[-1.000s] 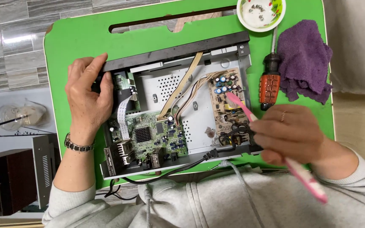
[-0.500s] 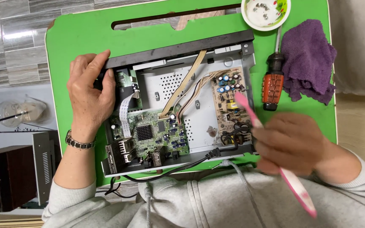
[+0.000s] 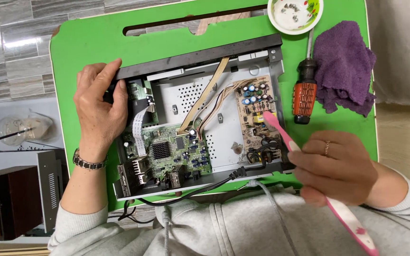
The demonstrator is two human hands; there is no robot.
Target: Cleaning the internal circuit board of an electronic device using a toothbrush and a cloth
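Observation:
An opened electronic box (image 3: 224,142) with its lid off lies on a green lap tray (image 3: 86,47). Inside are a green circuit board (image 3: 172,151) and a tan power board (image 3: 257,109) with capacitors. My left hand (image 3: 98,106) rests on the box's left edge, fingers over the black front panel. My right hand (image 3: 335,166) grips a pink toothbrush (image 3: 281,135); its brush head touches the tan power board.
A white bowl (image 3: 295,14) with screws sits at the tray's top right. An orange-handled screwdriver (image 3: 304,97) and a purple cloth (image 3: 345,66) lie right of the box. A black power cord (image 3: 200,187) leaves the box front. Dark devices (image 3: 10,199) stand on the floor at left.
The toothbrush head has moved back and forth along the tan power board, with my right hand shifting slightly. My left hand has stayed on the box's left edge.

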